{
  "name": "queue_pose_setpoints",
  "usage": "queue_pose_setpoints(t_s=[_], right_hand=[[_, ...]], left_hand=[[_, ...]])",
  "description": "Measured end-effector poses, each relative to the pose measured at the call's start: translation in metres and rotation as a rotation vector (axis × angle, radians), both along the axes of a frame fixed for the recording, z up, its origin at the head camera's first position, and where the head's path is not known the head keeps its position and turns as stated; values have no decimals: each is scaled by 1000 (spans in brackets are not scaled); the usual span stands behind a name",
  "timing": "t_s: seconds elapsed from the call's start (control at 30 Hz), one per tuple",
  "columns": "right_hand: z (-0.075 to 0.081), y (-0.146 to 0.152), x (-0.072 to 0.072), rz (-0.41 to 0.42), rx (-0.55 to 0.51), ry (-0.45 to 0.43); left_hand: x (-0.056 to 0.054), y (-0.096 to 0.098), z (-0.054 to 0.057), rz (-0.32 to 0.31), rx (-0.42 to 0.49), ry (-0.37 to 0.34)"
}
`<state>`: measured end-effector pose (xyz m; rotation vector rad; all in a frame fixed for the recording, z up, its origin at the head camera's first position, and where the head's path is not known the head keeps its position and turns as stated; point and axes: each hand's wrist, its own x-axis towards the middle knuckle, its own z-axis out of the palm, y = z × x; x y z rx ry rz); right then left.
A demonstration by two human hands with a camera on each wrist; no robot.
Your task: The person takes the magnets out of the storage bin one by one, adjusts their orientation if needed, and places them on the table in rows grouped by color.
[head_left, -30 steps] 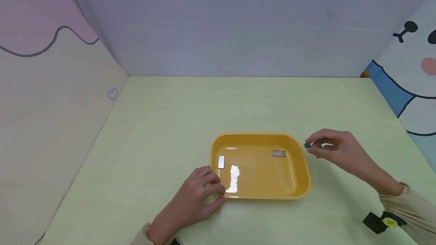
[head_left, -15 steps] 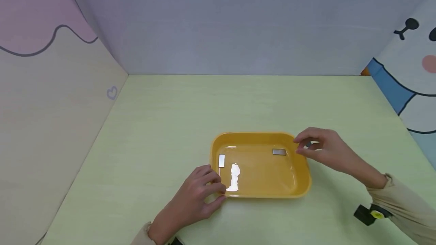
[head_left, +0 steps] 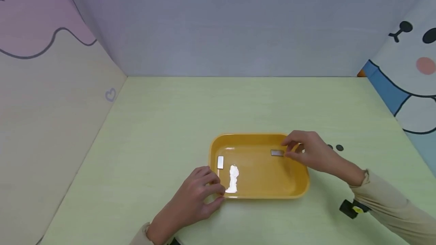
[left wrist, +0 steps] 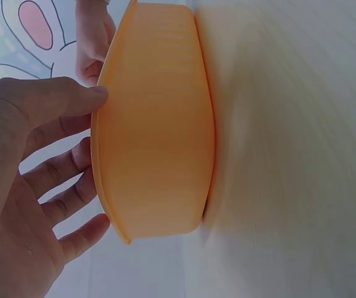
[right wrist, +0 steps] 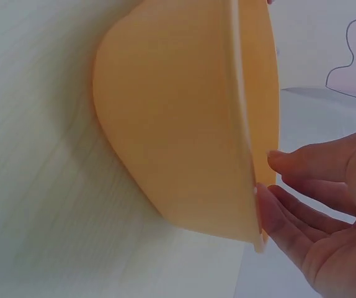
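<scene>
My left hand (head_left: 199, 196) grips the near left corner of a yellow tray (head_left: 259, 196), thumb outside the rim and fingers over it, as the left wrist view (left wrist: 23, 143) also shows. Over the tray's right side is my right hand (head_left: 306, 150), its fingers bent and its thumb apart from them. Its fingertips overlap the right end of a small flat silver rectangle (head_left: 276, 153). In the right wrist view no object shows between thumb and fingers (right wrist: 308, 161). A second silver rectangle (head_left: 220, 162) is by the tray's left wall.
Dark round discs (head_left: 339, 148) lie on the pale green table (head_left: 163, 124) right of the tray, partly behind my right hand. A grey panel (head_left: 218, 25) stands along the back. Walls with cartoon drawings flank both sides.
My right hand has moved left from beside the tray to over its right side, uncovering dark discs on the table. The left hand keeps its grip on the corner.
</scene>
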<state>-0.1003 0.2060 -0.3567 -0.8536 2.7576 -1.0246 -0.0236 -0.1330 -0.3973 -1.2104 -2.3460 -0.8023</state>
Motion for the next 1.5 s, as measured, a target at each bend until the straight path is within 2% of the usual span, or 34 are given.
queue_pose_setpoints(t_s=[0.3, 0.57, 0.8, 1.03, 1.2, 1.5], right_hand=[[-4, -12, -2, 24, 163, -6], [-14, -31, -6, 1, 381, 27], [-27, -43, -8, -20, 490, 110], [-31, -47, -11, -55, 512, 78], [-34, -47, -11, -47, 478, 102], [-33, -46, -8, -6, 456, 23]], left_hand=[[0, 1, -4, -14, 13, 9], [-1, 0, -3, -6, 7, 8], [-2, -1, -3, -13, 8, 2], [-1, -2, -3, -12, 11, 1], [-1, -2, -3, -7, 9, -5], [-1, -1, -4, -9, 15, -16]])
